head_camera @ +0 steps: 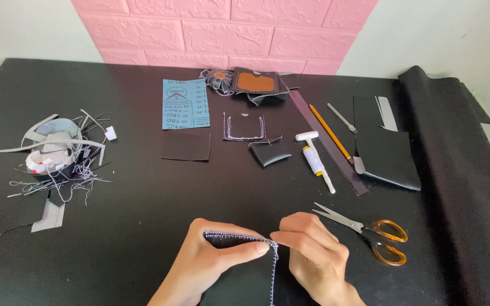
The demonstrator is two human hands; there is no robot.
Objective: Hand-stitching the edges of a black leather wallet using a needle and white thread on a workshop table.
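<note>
Black leather piece [244, 266] with white stitched edge — near table edge, bottom centre, held between both hands. Left hand [211, 263]: fingers closed, thumb pinching the top stitched edge. Right hand [313, 249]: fingers curled, fingertips pinching the piece's upper right corner. Orange-handled scissors [370, 232] — just right of the right hand, blades open. Further back on the black table [131, 226]: thread spool [313, 160], pencil [331, 134], blue sandpaper sheet [186, 104], scrap pile [58, 156] at left.

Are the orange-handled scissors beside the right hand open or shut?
Open: the scissors lie flat on the black table, their two blades parted at the tips, untouched by either hand.
</note>
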